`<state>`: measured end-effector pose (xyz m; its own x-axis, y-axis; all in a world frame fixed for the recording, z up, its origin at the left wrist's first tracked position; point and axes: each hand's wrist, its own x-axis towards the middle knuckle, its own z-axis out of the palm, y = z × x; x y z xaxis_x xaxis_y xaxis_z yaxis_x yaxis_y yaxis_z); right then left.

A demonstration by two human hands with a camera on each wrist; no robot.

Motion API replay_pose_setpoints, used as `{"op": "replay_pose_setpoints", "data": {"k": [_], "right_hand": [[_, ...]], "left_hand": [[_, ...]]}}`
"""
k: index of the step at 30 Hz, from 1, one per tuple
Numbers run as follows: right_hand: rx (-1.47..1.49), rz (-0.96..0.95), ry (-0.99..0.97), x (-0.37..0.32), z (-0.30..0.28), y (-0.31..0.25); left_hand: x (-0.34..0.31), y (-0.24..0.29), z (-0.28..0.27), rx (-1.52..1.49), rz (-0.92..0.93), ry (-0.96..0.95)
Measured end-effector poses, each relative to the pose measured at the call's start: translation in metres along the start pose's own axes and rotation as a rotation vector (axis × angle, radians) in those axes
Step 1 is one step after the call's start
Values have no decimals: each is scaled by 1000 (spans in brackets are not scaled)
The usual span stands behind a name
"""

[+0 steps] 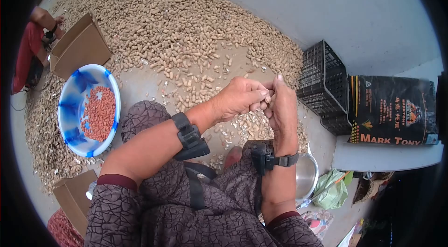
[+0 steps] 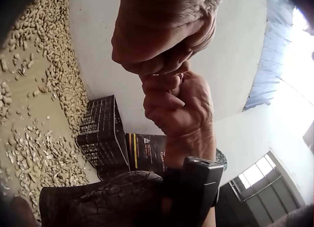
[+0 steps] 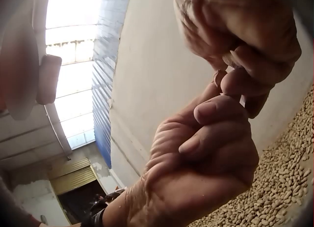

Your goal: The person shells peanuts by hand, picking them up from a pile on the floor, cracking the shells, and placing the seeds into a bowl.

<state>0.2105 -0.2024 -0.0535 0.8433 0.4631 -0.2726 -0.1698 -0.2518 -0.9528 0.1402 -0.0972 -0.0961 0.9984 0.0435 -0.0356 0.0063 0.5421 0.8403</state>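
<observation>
Both hands meet at the fingertips above the floor in the head view. My left hand (image 1: 239, 97) has its fingers curled, with thumb and forefinger pinching a small peanut. My right hand (image 1: 284, 111) pinches at the same peanut from the other side. In the right wrist view a bit of the peanut's shell (image 3: 219, 78) shows between the fingers; the rest is hidden by them. Below the hands lie broken shells (image 1: 249, 128) and loose peanuts (image 1: 196, 88). To the left stands a blue and white basin (image 1: 67, 121) with red shelled kernels (image 1: 100, 114) in it.
A large heap of unshelled peanuts (image 1: 163, 23) spreads along the wall. Black crates (image 1: 324, 79) and a black printed sack (image 1: 394, 111) stand at right. A metal bowl (image 1: 305, 177) sits beside the right knee. Cardboard (image 1: 81, 46) and another person (image 1: 35, 46) are at left.
</observation>
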Motion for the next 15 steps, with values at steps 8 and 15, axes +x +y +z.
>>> {"op": "replay_pose_setpoints", "data": {"k": [8, 15], "right_hand": [[34, -270, -93, -12, -3, -4], [172, -235, -170, -10, -5, -1]], "left_hand": [[1, 7, -10, -346, 40, 107], [2, 6, -2, -177, 162, 130]]}}
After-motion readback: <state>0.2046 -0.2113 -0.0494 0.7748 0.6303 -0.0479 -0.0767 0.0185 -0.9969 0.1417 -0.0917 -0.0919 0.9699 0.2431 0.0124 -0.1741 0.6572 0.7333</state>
